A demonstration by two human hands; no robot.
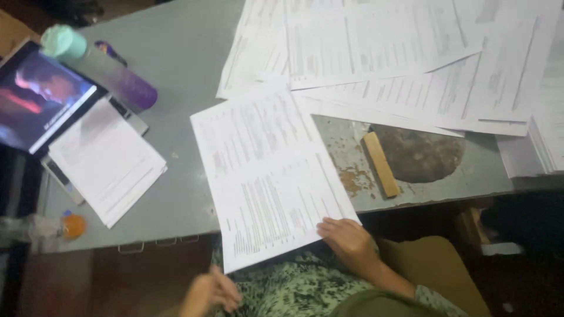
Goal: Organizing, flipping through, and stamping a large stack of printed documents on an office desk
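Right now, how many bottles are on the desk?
2. One purple bottle with a green cap lies at the back left, beside the tablet. One clear bottle with an orange cap lies at the front left edge; others may be out of view.

right hand [348,236]: palm down, fingers spread | left hand [212,290]: low, fingers loosely curled
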